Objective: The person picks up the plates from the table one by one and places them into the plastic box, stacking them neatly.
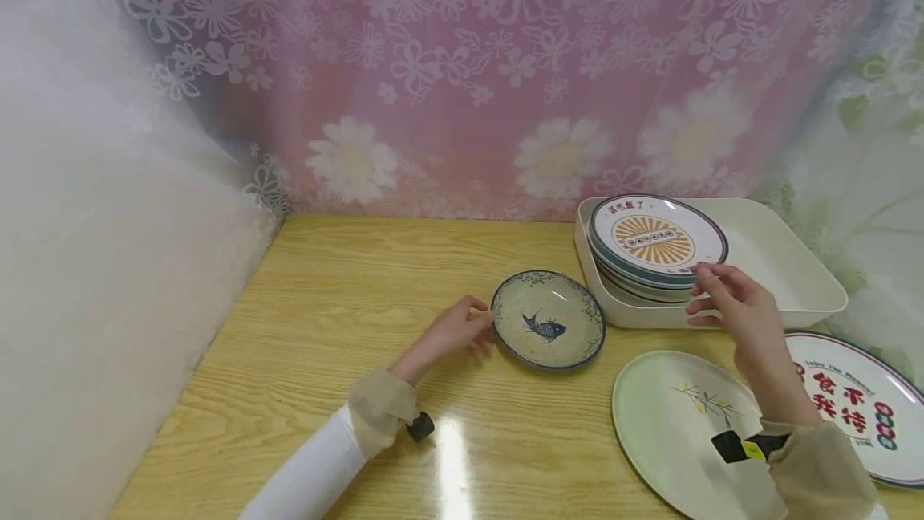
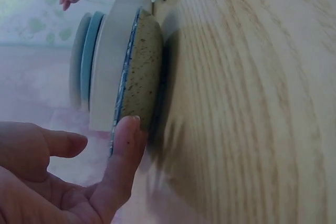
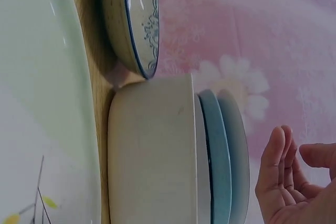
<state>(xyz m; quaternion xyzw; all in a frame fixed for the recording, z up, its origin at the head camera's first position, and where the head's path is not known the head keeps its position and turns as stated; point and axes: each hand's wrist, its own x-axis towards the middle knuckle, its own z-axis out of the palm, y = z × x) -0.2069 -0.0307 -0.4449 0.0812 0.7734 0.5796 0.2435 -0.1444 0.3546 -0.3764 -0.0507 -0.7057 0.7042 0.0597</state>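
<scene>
At the middle of the table lies a speckled beige dish [image 1: 549,311] with a blue rim and a blue fish painted inside. My left hand [image 1: 459,327] is at its left edge; in the left wrist view a fingertip [image 2: 128,129] meets the dish's outer side, and the thumb stays apart from the rim. On the right, my right hand [image 1: 751,319] hovers by the front edge of a stack of plates, fingers loosely bent around nothing. The top plate [image 1: 653,237] is white with an orange sunburst and red characters. In the right wrist view a gap separates these fingers from the stack.
The stack fills the left side of a cream rectangular bin [image 1: 783,263] at the back right. In front of it lie a large pale green plate [image 1: 671,424] with a leaf sprig and a white oval plate [image 1: 840,379] with red characters. Floral curtains [image 1: 433,103] hang behind the table.
</scene>
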